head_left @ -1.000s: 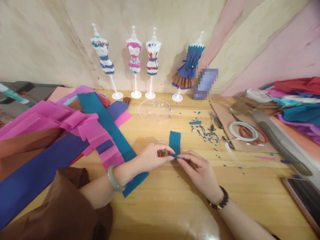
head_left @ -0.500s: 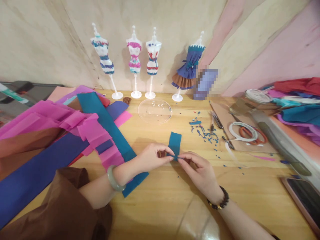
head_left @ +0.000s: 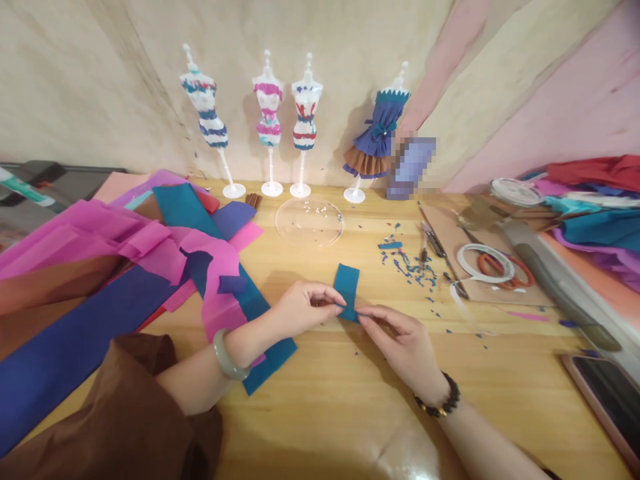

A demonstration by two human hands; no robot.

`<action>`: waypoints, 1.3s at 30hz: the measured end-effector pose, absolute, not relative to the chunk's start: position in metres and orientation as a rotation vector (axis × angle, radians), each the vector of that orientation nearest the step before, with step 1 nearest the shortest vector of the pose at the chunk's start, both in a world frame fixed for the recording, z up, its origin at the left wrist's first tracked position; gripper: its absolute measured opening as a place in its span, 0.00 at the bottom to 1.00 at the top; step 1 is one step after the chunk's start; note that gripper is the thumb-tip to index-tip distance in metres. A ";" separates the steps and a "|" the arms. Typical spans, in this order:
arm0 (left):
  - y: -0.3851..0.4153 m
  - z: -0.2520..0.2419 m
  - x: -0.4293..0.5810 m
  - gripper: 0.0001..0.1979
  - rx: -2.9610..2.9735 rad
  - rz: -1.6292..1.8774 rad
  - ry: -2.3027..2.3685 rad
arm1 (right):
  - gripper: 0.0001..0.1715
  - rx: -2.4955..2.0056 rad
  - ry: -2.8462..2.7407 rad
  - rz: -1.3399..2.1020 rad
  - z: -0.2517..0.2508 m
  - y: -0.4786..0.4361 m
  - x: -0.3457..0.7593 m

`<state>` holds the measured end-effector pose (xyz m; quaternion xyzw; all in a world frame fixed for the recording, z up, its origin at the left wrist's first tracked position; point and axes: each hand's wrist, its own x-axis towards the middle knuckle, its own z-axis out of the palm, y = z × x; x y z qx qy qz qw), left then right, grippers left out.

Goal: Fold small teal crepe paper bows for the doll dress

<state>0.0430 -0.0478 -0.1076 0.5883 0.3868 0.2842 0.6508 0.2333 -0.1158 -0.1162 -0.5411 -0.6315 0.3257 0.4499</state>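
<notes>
A short strip of teal crepe paper (head_left: pixel 347 283) is held above the wooden table, between my two hands. My left hand (head_left: pixel 305 308) pinches its lower left edge between thumb and fingertips. At the lower right corner, the thumb and index finger of my right hand (head_left: pixel 397 343) are closed on the same strip. Beneath my left forearm lies a longer teal strip (head_left: pixel 260 300), with a crumpled pink strip (head_left: pixel 220 260) across it. A small dark blue piece (head_left: pixel 232 285) rests on the pink one.
Along the wall stand three white mini dress forms (head_left: pixel 271 127) and one in a blue and brown paper dress (head_left: pixel 377 133). A clear round plate (head_left: pixel 310 233) lies before them. Paper scraps (head_left: pixel 413 270), a white tape ring (head_left: pixel 486 263) and a phone (head_left: pixel 607 400) are at the right.
The teal strip's lower edge has opened out and lies flatter, and the strip has shifted slightly left. The pink strip at left has slumped, and the dark blue piece on it has moved right.
</notes>
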 end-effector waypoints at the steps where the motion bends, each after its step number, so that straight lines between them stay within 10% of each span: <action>1: -0.048 -0.107 0.043 0.04 1.317 0.637 0.873 | 0.08 -1.341 -1.541 0.838 -0.116 -0.116 0.233; 18: -0.050 -0.104 0.038 0.08 1.348 0.596 0.912 | 0.11 -1.300 -1.356 1.105 -0.109 -0.113 0.236; 39: -0.053 -0.106 0.040 0.09 1.899 0.694 0.819 | 0.08 -1.283 -1.747 0.559 -0.111 -0.116 0.230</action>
